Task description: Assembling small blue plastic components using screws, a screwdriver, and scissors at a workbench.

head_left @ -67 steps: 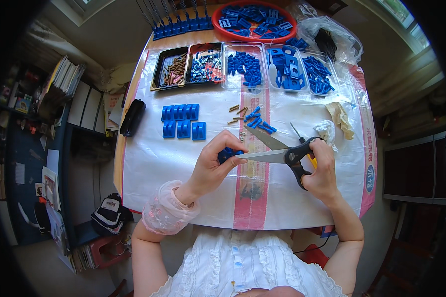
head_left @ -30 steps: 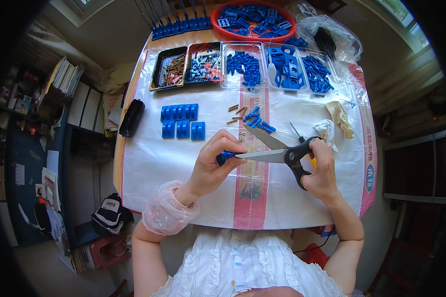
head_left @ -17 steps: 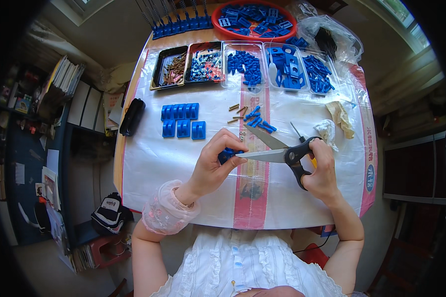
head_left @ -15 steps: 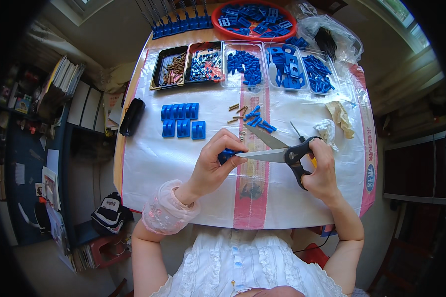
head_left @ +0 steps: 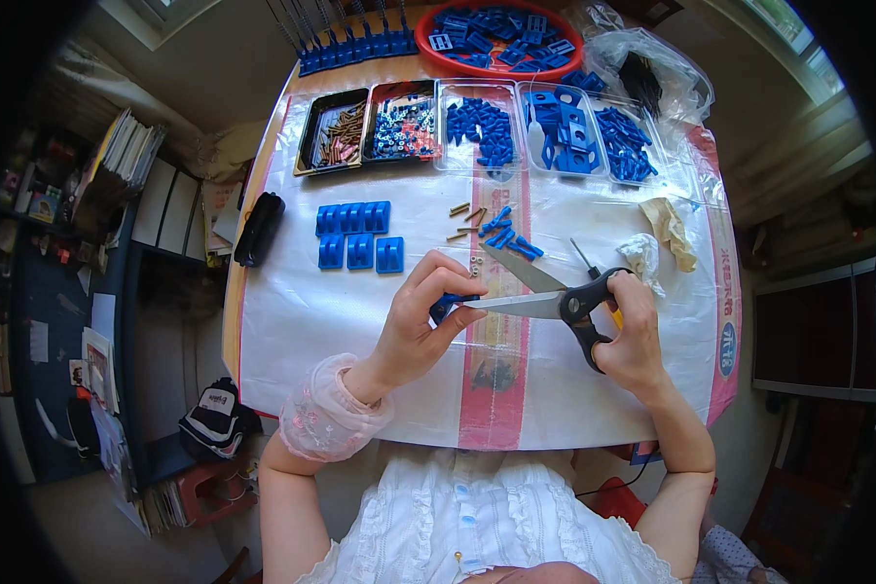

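Note:
My left hand (head_left: pixel 420 321) pinches a small blue plastic part (head_left: pixel 447 307) over the middle of the table; the fingers cover much of it. In my right hand (head_left: pixel 637 336) are black-handled scissors (head_left: pixel 571 305), their blades spread apart. The lower blade's tip meets the blue part at my left fingertips. Just beyond the blades lie several small blue pieces (head_left: pixel 504 234), several brass-coloured pins (head_left: pixel 469 216) and a few tiny nuts (head_left: pixel 476 265). A screwdriver (head_left: pixel 585 257) lies partly hidden behind the scissors. Blue blocks (head_left: pixel 355 234) stand in two rows to the left.
Trays of pins (head_left: pixel 341 136), nuts (head_left: pixel 399 122) and blue parts (head_left: pixel 479 127) line the far side. A red basin (head_left: pixel 428 51) of blue pieces stands behind them. Crumpled tissue (head_left: pixel 640 255) and tan paper (head_left: pixel 670 234) lie right, a black case (head_left: pixel 260 231) left.
My hands and the scissors keep nearly the same pose, with the blue part tilting slightly in my left fingers. Dotted fabric has come into view at the lower right.

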Action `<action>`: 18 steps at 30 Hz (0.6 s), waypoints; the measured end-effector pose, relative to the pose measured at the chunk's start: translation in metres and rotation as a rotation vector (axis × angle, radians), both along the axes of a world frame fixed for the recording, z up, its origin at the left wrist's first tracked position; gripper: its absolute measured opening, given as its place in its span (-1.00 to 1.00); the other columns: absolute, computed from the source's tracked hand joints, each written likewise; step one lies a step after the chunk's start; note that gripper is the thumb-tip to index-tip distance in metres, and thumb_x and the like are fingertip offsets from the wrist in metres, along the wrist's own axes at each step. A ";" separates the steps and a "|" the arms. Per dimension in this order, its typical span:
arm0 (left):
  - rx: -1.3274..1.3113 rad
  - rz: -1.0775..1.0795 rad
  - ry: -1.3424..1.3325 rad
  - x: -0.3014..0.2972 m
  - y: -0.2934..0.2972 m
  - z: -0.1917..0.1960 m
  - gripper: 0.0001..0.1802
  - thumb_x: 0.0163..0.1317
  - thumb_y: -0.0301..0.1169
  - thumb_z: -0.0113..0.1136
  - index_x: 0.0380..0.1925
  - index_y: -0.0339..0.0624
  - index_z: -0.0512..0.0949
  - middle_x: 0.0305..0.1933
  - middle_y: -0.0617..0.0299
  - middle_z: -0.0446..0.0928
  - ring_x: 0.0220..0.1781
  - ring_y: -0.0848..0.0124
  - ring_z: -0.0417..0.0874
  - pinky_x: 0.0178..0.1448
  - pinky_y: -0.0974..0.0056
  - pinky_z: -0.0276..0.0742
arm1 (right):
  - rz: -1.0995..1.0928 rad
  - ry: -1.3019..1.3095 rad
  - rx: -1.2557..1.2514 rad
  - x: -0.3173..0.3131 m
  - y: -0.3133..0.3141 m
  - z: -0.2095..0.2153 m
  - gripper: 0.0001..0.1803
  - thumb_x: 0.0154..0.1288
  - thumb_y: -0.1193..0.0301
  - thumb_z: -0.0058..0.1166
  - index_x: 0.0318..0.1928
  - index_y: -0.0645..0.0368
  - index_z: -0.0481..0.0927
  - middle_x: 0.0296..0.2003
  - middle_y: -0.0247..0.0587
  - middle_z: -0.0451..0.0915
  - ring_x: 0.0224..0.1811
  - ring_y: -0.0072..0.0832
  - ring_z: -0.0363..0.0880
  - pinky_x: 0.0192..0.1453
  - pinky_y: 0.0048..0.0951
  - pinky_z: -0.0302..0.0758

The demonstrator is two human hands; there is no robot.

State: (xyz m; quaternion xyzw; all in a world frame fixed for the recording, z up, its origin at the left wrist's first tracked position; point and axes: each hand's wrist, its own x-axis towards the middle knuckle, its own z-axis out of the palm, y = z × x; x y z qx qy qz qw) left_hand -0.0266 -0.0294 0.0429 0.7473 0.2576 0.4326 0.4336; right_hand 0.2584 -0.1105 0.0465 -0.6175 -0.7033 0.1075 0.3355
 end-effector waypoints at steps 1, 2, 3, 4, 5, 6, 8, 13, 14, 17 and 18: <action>0.031 0.005 0.008 0.000 0.000 0.001 -0.78 0.28 -0.49 0.42 -0.11 -0.24 0.61 -0.13 0.19 0.45 -0.13 0.41 0.51 -0.08 0.38 0.44 | 0.002 0.003 0.002 0.000 0.000 0.001 -0.53 -0.25 0.62 0.24 -0.22 0.24 0.39 -0.34 -0.06 0.38 -0.26 -0.04 0.39 -0.14 -0.16 0.30; 0.062 0.009 0.017 0.000 0.001 0.003 -0.78 0.26 -0.54 0.42 -0.13 -0.24 0.61 -0.13 0.18 0.47 -0.15 0.39 0.54 -0.11 0.37 0.47 | 0.004 0.007 0.004 0.000 0.000 0.001 -0.53 -0.26 0.62 0.24 -0.22 0.24 0.38 -0.34 -0.06 0.38 -0.26 -0.05 0.39 -0.14 -0.16 0.29; 0.094 0.014 0.025 0.000 0.001 0.004 -0.78 0.24 -0.58 0.42 -0.14 -0.24 0.61 -0.13 0.16 0.49 -0.16 0.38 0.58 -0.15 0.36 0.50 | 0.003 0.007 0.010 0.000 0.000 0.001 -0.53 -0.25 0.61 0.25 -0.22 0.24 0.38 -0.34 -0.06 0.38 -0.27 -0.05 0.39 -0.14 -0.16 0.29; 0.083 0.012 0.022 0.000 0.001 0.003 -0.77 0.24 -0.58 0.43 -0.14 -0.24 0.60 -0.13 0.17 0.48 -0.16 0.39 0.57 -0.14 0.37 0.50 | 0.001 0.007 0.015 0.000 0.000 0.000 -0.53 -0.25 0.61 0.26 -0.22 0.24 0.38 -0.34 -0.06 0.38 -0.27 -0.05 0.39 -0.14 -0.16 0.29; 0.072 0.010 0.020 0.000 0.001 0.002 -0.77 0.24 -0.58 0.43 -0.14 -0.25 0.60 -0.13 0.17 0.48 -0.16 0.39 0.56 -0.13 0.37 0.50 | 0.000 0.007 0.020 0.000 0.000 0.000 -0.54 -0.24 0.61 0.26 -0.23 0.23 0.38 -0.35 -0.07 0.37 -0.28 -0.06 0.38 -0.15 -0.17 0.29; 0.062 0.009 0.018 0.000 0.001 0.002 -0.77 0.23 -0.58 0.43 -0.14 -0.25 0.60 -0.14 0.17 0.48 -0.16 0.40 0.56 -0.12 0.37 0.50 | -0.004 0.002 0.019 -0.001 0.001 0.001 -0.54 -0.22 0.60 0.28 -0.23 0.23 0.39 -0.35 -0.07 0.37 -0.27 -0.06 0.38 -0.15 -0.17 0.29; 0.003 0.000 -0.004 0.000 0.001 0.002 -0.76 0.24 -0.57 0.44 -0.13 -0.26 0.59 -0.13 0.19 0.47 -0.16 0.43 0.54 -0.10 0.38 0.49 | -0.011 -0.008 0.017 -0.002 0.001 0.003 -0.56 -0.18 0.60 0.30 -0.23 0.23 0.39 -0.35 -0.08 0.37 -0.27 -0.07 0.39 -0.14 -0.18 0.29; -0.193 -0.028 -0.116 0.001 0.000 0.001 -0.78 0.28 -0.55 0.40 -0.12 -0.26 0.57 -0.12 0.23 0.45 -0.14 0.49 0.49 -0.05 0.42 0.45 | -0.053 0.067 0.031 -0.002 0.001 0.005 -0.58 -0.11 0.60 0.34 -0.23 0.22 0.41 -0.34 -0.09 0.39 -0.25 -0.10 0.40 -0.13 -0.20 0.29; -0.210 -0.037 -0.123 0.001 0.001 0.002 -0.79 0.30 -0.55 0.38 -0.12 -0.26 0.56 -0.12 0.23 0.45 -0.13 0.51 0.49 -0.04 0.43 0.44 | -0.060 0.074 0.028 -0.002 0.001 0.006 -0.58 -0.10 0.60 0.35 -0.22 0.22 0.41 -0.33 -0.10 0.39 -0.25 -0.11 0.40 -0.13 -0.20 0.29; -0.296 -0.060 -0.153 -0.001 0.002 0.004 -0.84 0.33 -0.53 0.32 -0.14 -0.26 0.56 -0.13 0.26 0.44 -0.12 0.54 0.46 -0.01 0.44 0.39 | -0.062 0.060 0.021 -0.002 0.001 0.005 -0.56 -0.12 0.59 0.37 -0.22 0.22 0.41 -0.33 -0.10 0.40 -0.25 -0.11 0.40 -0.12 -0.20 0.29; -0.329 -0.067 -0.165 -0.002 0.003 0.005 -0.86 0.34 -0.52 0.30 -0.16 -0.26 0.56 -0.13 0.26 0.43 -0.11 0.54 0.46 0.01 0.45 0.37 | -0.059 0.050 0.029 -0.003 0.001 0.005 -0.56 -0.12 0.59 0.37 -0.22 0.22 0.41 -0.33 -0.10 0.40 -0.25 -0.11 0.40 -0.12 -0.20 0.29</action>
